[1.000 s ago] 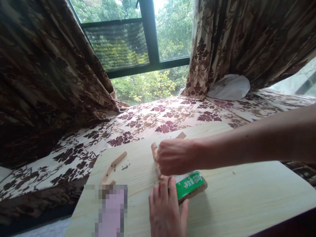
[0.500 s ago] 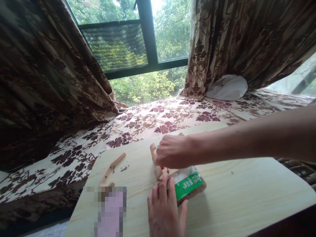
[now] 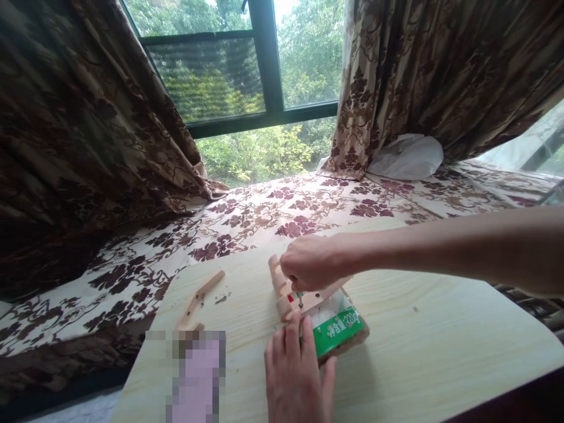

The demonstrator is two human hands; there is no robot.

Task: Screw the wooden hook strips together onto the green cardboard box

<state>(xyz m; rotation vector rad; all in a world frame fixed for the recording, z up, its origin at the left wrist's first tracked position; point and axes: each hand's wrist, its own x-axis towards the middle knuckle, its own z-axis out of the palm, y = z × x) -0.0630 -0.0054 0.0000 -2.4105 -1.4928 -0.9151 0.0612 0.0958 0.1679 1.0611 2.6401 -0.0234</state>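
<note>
My right hand (image 3: 311, 261) is closed in a fist around a screwdriver whose handle it mostly hides. A thin screwdriver shaft (image 3: 300, 298) points down to a screw in a light wooden assembly (image 3: 284, 308) with rounded blocks along its left side. That assembly lies partly on a green and white box (image 3: 337, 335) with printed lettering. My left hand (image 3: 295, 373) grips the box's near left corner, with its thumb along the front and its fingertips by the wooden assembly.
A bent wooden strip (image 3: 198, 302) with holes lies left on the pale tabletop (image 3: 409, 341), beside small dark bits (image 3: 221, 298). A pixelated pink patch (image 3: 198, 376) covers something near the front. Behind are a flowered cover (image 3: 247, 223), a white plastic bag (image 3: 408, 157) and curtains (image 3: 356, 117).
My right fist has turned and lifted slightly, and its forearm has lowered. More of the screwdriver shaft and wooden assembly shows now. My left hand has stayed on the box.
</note>
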